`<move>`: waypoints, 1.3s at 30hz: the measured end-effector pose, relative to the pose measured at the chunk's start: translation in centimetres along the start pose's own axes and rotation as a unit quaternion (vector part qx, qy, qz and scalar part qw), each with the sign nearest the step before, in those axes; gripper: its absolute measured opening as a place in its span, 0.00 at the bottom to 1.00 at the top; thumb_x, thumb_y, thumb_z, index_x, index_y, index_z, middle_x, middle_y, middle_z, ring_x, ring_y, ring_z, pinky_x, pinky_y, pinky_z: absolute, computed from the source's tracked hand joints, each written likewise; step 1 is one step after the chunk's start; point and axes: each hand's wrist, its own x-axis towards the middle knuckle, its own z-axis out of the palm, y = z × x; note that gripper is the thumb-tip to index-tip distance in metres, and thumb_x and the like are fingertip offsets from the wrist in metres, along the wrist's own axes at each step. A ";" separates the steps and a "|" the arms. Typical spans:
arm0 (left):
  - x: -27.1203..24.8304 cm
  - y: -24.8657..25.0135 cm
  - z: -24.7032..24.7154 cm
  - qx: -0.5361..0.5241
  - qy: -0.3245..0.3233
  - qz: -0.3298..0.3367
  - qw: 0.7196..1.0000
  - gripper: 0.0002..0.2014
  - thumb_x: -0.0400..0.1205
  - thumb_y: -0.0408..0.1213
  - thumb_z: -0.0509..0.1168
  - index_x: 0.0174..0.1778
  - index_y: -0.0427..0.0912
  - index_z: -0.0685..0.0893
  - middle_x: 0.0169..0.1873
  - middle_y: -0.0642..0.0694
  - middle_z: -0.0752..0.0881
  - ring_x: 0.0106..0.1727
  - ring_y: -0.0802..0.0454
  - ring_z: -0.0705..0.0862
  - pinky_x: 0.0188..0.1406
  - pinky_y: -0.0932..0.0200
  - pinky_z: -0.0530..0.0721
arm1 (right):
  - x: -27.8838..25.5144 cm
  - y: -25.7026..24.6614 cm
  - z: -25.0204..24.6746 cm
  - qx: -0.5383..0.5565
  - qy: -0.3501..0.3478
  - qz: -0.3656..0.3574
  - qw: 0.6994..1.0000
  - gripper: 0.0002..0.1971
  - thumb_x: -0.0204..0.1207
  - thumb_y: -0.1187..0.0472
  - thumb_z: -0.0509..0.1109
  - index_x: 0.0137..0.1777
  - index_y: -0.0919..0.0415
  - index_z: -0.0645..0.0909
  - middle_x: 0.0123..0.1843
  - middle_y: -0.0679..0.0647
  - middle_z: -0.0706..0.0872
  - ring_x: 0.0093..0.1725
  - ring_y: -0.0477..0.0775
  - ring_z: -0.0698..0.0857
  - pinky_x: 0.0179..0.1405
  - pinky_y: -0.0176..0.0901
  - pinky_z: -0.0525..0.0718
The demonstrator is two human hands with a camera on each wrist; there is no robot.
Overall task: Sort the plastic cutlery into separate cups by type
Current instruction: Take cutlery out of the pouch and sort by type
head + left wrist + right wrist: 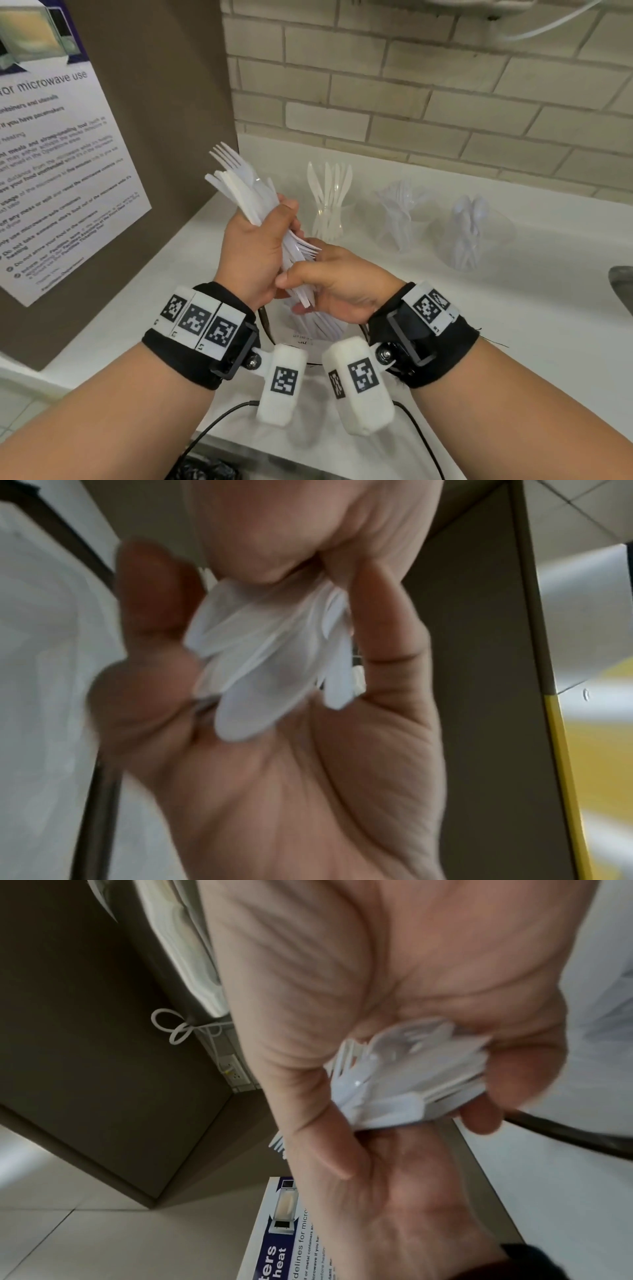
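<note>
My left hand (255, 246) grips a mixed bundle of white plastic cutlery (239, 192), fork tines and knife blades pointing up and left. My right hand (329, 284) curls round the bundle's lower ends just below; the wrist views show these ends (274, 664) (411, 1077) between both palms. Three clear cups stand behind on the white counter: one with knives (329, 202), one with forks (399, 212), one with spoons (469, 233). Under my hands a dark-rimmed container (264, 322) holds more white cutlery, partly hidden.
A brown panel with a microwave notice (61, 171) rises at the left. A brick wall (445, 102) backs the counter. A black cable (219, 421) runs near the counter's front edge. A dark object (621, 284) shows at the right edge.
</note>
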 end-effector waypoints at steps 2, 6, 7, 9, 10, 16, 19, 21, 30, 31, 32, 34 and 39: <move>0.9 -0.2 -0.6 0.087 -0.006 0.036 0.996 0.04 0.81 0.35 0.67 0.44 0.38 0.80 0.26 0.48 0.81 0.29 0.53 0.81 0.33 0.56 0.82 | -0.4 -0.7 -0.6 -0.112 0.064 0.014 0.992 0.36 0.63 0.58 0.80 0.71 0.51 0.70 0.58 0.49 0.82 0.61 0.52 0.82 0.57 0.48 0.80; 2.5 -1.2 -1.5 0.335 -0.011 0.085 0.938 0.13 0.79 0.44 0.67 0.51 0.39 0.80 0.36 0.50 0.84 0.35 0.55 0.84 0.29 0.70 0.74 | -1.3 -3.4 -1.2 -0.201 0.262 -0.188 0.925 0.28 0.67 0.56 0.81 0.67 0.49 0.76 0.56 0.46 0.80 0.49 0.46 0.83 0.52 0.42 0.83; 2.5 -1.2 -1.4 0.379 -0.008 0.092 0.921 0.12 0.79 0.45 0.66 0.51 0.40 0.79 0.35 0.50 0.83 0.34 0.56 0.82 0.23 0.75 0.70 | -1.3 -4.0 -1.1 -0.214 0.293 -0.241 0.900 0.22 0.68 0.57 0.80 0.61 0.49 0.79 0.51 0.45 0.81 0.41 0.44 0.81 0.48 0.40 0.83; 2.2 -1.2 -0.9 0.422 -0.012 0.103 0.901 0.11 0.79 0.45 0.66 0.51 0.42 0.77 0.33 0.53 0.80 0.33 0.57 0.81 0.19 0.73 0.68 | -1.1 -4.9 -0.7 -0.247 0.315 -0.291 0.869 0.13 0.69 0.58 0.80 0.52 0.49 0.83 0.43 0.46 0.81 0.32 0.43 0.76 0.42 0.40 0.83; 2.1 -1.2 -0.6 0.432 -0.015 0.107 0.895 0.11 0.79 0.44 0.66 0.51 0.43 0.75 0.33 0.54 0.79 0.33 0.58 0.81 0.20 0.72 0.67 | -0.9 -5.1 -0.5 -0.258 0.311 -0.292 0.866 0.11 0.69 0.58 0.80 0.50 0.51 0.84 0.41 0.47 0.82 0.31 0.44 0.77 0.41 0.42 0.84; 1.5 -1.6 0.3 0.427 -0.071 0.093 0.897 0.19 0.74 0.45 0.66 0.61 0.47 0.78 0.43 0.52 0.86 0.42 0.54 0.85 0.32 0.59 0.81 | 0.1 -5.1 -0.4 -0.211 0.300 -0.232 0.901 0.11 0.68 0.59 0.81 0.44 0.61 0.84 0.32 0.52 0.82 0.30 0.51 0.82 0.33 0.46 0.87; 1.4 -1.7 0.5 0.395 -0.078 0.075 0.912 0.15 0.75 0.41 0.68 0.56 0.45 0.77 0.41 0.50 0.86 0.39 0.53 0.85 0.30 0.61 0.76 | -0.1 -5.3 -0.6 -0.187 0.277 -0.232 0.913 0.08 0.71 0.63 0.79 0.42 0.65 0.84 0.30 0.53 0.81 0.27 0.50 0.80 0.28 0.42 0.85; 1.4 -1.7 0.4 0.391 -0.088 0.076 0.913 0.13 0.75 0.42 0.68 0.53 0.44 0.78 0.38 0.50 0.85 0.37 0.53 0.85 0.28 0.64 0.74 | -0.2 -5.5 -0.6 -0.160 0.269 -0.227 0.922 0.06 0.73 0.64 0.76 0.43 0.66 0.83 0.31 0.54 0.80 0.26 0.49 0.79 0.25 0.40 0.83; 0.8 -1.8 0.7 0.416 -0.086 0.065 0.903 0.14 0.78 0.42 0.69 0.52 0.45 0.73 0.36 0.53 0.78 0.34 0.58 0.79 0.25 0.66 0.71 | 0.4 -6.3 -0.9 -0.224 0.338 -0.269 0.874 0.07 0.81 0.56 0.67 0.40 0.52 0.76 0.41 0.59 0.88 0.41 0.59 0.87 0.42 0.59 0.87; 0.7 -1.8 0.7 0.421 -0.088 0.063 0.900 0.13 0.78 0.43 0.69 0.52 0.45 0.73 0.36 0.53 0.78 0.34 0.59 0.79 0.25 0.67 0.72 | 0.3 -6.5 -0.9 -0.219 0.344 -0.271 0.872 0.08 0.82 0.56 0.66 0.41 0.52 0.75 0.41 0.59 0.89 0.39 0.55 0.88 0.40 0.54 0.86; 0.6 -1.7 0.7 0.426 -0.090 0.061 0.898 0.13 0.78 0.43 0.69 0.52 0.45 0.73 0.36 0.53 0.78 0.34 0.59 0.78 0.26 0.67 0.72 | 0.1 -6.7 -1.0 -0.205 0.342 -0.275 0.875 0.07 0.83 0.57 0.65 0.42 0.53 0.74 0.40 0.57 0.90 0.37 0.49 0.89 0.35 0.45 0.84; 0.7 -1.5 0.8 0.426 -0.093 0.060 0.898 0.13 0.78 0.43 0.69 0.52 0.45 0.73 0.36 0.52 0.78 0.34 0.58 0.79 0.26 0.66 0.71 | -0.3 -6.9 -0.9 -0.181 0.323 -0.277 0.887 0.05 0.83 0.57 0.64 0.46 0.56 0.75 0.40 0.54 0.91 0.33 0.40 0.87 0.32 0.33 0.78; 1.2 -1.1 0.8 0.416 -0.096 0.064 0.902 0.13 0.78 0.44 0.68 0.54 0.44 0.76 0.38 0.49 0.83 0.37 0.53 0.83 0.27 0.64 0.72 | -0.3 -5.4 -1.0 -0.215 0.304 -0.251 0.894 0.07 0.76 0.61 0.74 0.50 0.63 0.85 0.37 0.58 0.89 0.36 0.50 0.88 0.39 0.44 0.86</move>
